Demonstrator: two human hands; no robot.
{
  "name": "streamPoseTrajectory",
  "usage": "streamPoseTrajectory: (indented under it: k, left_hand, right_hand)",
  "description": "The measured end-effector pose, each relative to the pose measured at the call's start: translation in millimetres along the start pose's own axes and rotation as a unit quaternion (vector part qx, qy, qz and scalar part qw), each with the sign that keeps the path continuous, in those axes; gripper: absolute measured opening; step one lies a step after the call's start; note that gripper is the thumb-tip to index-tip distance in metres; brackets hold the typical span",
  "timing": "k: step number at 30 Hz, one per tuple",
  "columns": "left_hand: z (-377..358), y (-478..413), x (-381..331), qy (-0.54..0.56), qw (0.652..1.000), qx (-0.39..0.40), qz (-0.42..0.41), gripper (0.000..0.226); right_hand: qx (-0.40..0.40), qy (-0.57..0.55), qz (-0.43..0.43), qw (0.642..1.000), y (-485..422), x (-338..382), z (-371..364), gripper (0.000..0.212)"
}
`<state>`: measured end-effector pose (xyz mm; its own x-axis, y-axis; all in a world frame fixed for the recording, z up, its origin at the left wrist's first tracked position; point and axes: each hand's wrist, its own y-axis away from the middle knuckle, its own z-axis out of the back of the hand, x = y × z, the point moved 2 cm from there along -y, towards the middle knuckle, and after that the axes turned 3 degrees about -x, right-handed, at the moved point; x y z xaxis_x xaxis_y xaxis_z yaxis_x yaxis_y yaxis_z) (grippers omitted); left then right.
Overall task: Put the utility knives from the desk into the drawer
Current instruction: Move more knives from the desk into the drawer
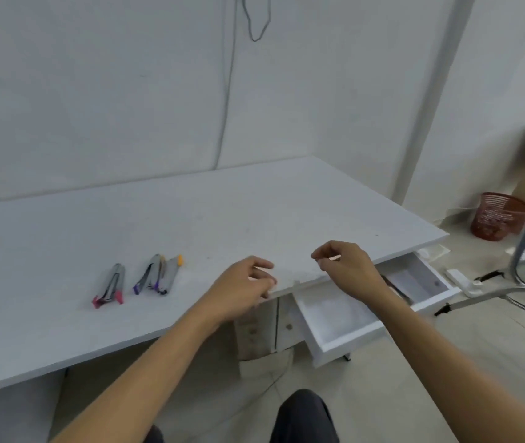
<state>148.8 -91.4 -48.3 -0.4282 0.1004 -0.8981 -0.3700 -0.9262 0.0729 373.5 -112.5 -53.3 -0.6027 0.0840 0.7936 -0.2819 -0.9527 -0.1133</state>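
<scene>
The drawer (pixel 350 318) stands pulled out under the surface's (pixel 191 219) front edge, yet the utility knives (pixel 146 278) all lie left along that edge, while the left hand (pixel 248 282) and right hand (pixel 344 266), loosely curled, hold nothing.

Bare forearms, dark grey trousers (pixel 302 417)

white walls (pixel 95 91), pale tiled floor (pixel 382 394), a red basket (pixel 497 217) in the corner.
</scene>
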Motion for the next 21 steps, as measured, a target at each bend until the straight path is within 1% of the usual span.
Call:
streamPoseTrajectory:
  k: [2, 4, 7, 8, 10, 11, 12, 13, 15, 16, 19, 21]
  left_hand:
    - [36, 7, 14, -0.007, 0.998, -0.068, 0.012, 0.023]
    - [71, 16, 32, -0.040, 0.990, -0.132, 0.018, 0.024]
    - [112, 30, 56, -0.076, 0.976, -0.203, 0.026, 0.023]
    - [122, 34, 63, -0.078, 0.973, -0.217, 0.029, 0.023]
    - [138, 39, 74, -0.088, 0.967, -0.235, 0.035, 0.025]
    - [144, 40, 78, -0.093, 0.965, -0.242, 0.037, 0.028]
    - [147, 39, 80, -0.098, 0.963, -0.247, 0.035, 0.033]
    - [148, 37, 81, -0.104, 0.962, -0.249, 0.034, 0.040]
    - [147, 35, 82, -0.120, 0.964, -0.236, 0.032, 0.051]
    - [144, 34, 81, -0.134, 0.966, -0.218, 0.028, 0.053]
    - [133, 29, 79, -0.191, 0.970, -0.149, 0.013, 0.045]
    - [128, 25, 81, -0.225, 0.966, -0.121, 0.025, 0.045]
  right_hand:
    - [0.011, -0.009, 0.018, 1.000, -3, 24, -21, 0.022]
    - [0.030, -0.013, 0.036, 0.999, -5, 47, -49, 0.022]
    - [0.091, 0.041, 0.075, 0.992, -2, 75, -98, 0.025]
    - [0.124, 0.066, 0.083, 0.987, 1, 83, -116, 0.032]
    - [0.190, 0.120, 0.107, 0.969, 10, 98, -153, 0.055]
    - [0.208, 0.150, 0.127, 0.958, 15, 106, -170, 0.065]
    - [0.214, 0.181, 0.151, 0.948, 19, 113, -184, 0.070]
    - [0.217, 0.211, 0.175, 0.937, 21, 117, -195, 0.072]
    - [0.216, 0.257, 0.220, 0.916, 25, 122, -212, 0.067]
    - [0.209, 0.266, 0.235, 0.911, 27, 120, -216, 0.063]
    - [0.163, 0.228, 0.246, 0.928, 31, 116, -212, 0.051]
    - [0.119, 0.211, 0.253, 0.937, 30, 113, -204, 0.039]
